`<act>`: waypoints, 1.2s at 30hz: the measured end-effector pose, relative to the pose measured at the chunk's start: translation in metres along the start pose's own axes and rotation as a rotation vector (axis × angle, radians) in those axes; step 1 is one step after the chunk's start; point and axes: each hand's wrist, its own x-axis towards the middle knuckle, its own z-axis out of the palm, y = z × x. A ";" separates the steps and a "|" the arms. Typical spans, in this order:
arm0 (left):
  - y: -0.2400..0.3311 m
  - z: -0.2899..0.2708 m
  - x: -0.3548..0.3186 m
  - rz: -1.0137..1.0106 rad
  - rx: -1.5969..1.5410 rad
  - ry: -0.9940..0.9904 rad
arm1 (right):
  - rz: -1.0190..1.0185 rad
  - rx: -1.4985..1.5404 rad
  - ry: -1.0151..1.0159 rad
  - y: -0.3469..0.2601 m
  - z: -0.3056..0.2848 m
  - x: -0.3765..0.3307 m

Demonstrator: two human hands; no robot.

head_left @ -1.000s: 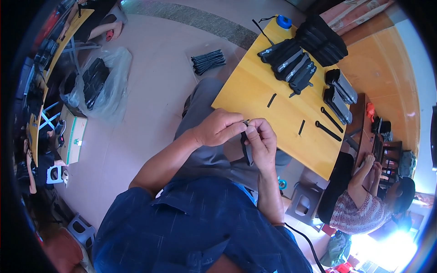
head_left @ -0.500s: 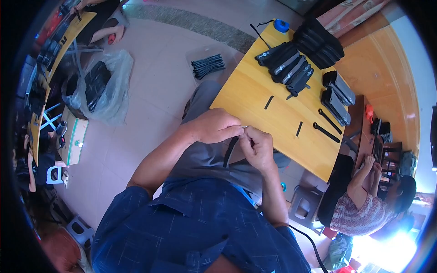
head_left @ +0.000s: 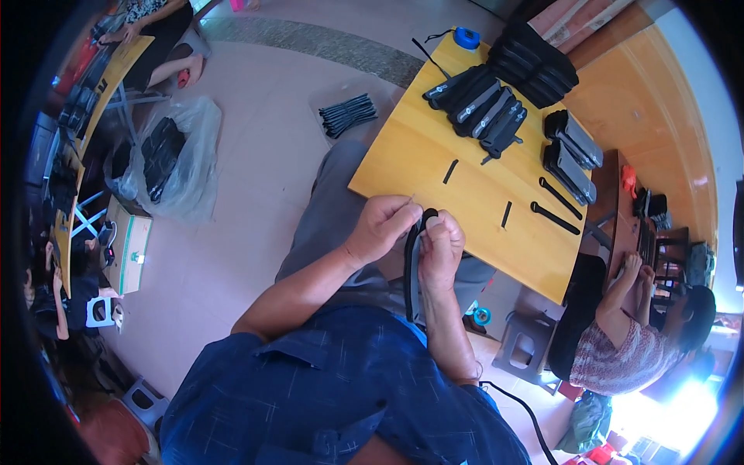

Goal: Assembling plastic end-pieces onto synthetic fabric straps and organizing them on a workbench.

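Both hands meet just in front of the near edge of the yellow bench (head_left: 403,159), above the person's lap. The left hand (head_left: 381,226) is closed, its fingertips pinching the top end of a long black strap (head_left: 408,267). The right hand (head_left: 440,249) is curled around the same strap just beside it, thumb pressed at the strap's looped top. The strap hangs down from the hands toward the blue shirt (head_left: 325,395).

On the bench, beyond the hands, lie two short black strips (head_left: 450,171) and (head_left: 505,215), apart from each other. To the right of them sit two long black straps with round ends (head_left: 556,218). At the far side a row of black cases (head_left: 484,112) lies packed close together, with a dark stack (head_left: 539,62) behind it and two more cases (head_left: 572,151) to the right. A blue round roll (head_left: 466,38) stands at the far corner.

On the floor to the left lie a bundle of black pieces (head_left: 349,115) and a clear plastic bag (head_left: 174,163) holding dark things. A white and green box (head_left: 130,244) sits near it. Another person (head_left: 620,341) sits at the right.
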 end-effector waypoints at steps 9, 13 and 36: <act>0.021 0.001 0.013 0.066 0.275 -0.131 | -0.391 -0.482 -0.255 -0.024 -0.018 0.015; 0.018 0.022 0.007 0.176 0.268 0.131 | -0.364 -0.429 -0.040 -0.011 -0.012 0.004; 0.025 -0.097 0.000 0.105 -0.017 0.684 | -0.251 -1.361 0.888 -0.078 -0.331 0.022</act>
